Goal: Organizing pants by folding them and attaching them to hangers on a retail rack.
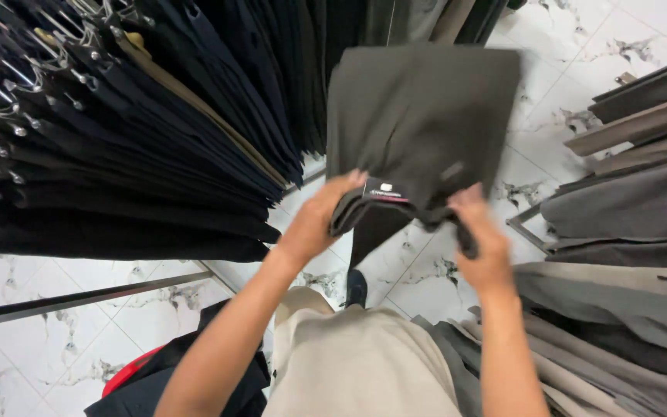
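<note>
Charcoal trousers (418, 116) held aloft between racks, folded waistband pinched by left hand (319, 220) and right hand (482, 245). Risk: loose grip lets fabric slide to floor (426, 270).

Light was bright and even from above; the white floor (557, 46) glared slightly, dark hanging trousers (156, 154) lost detail, motion blur softened the hands.
</note>
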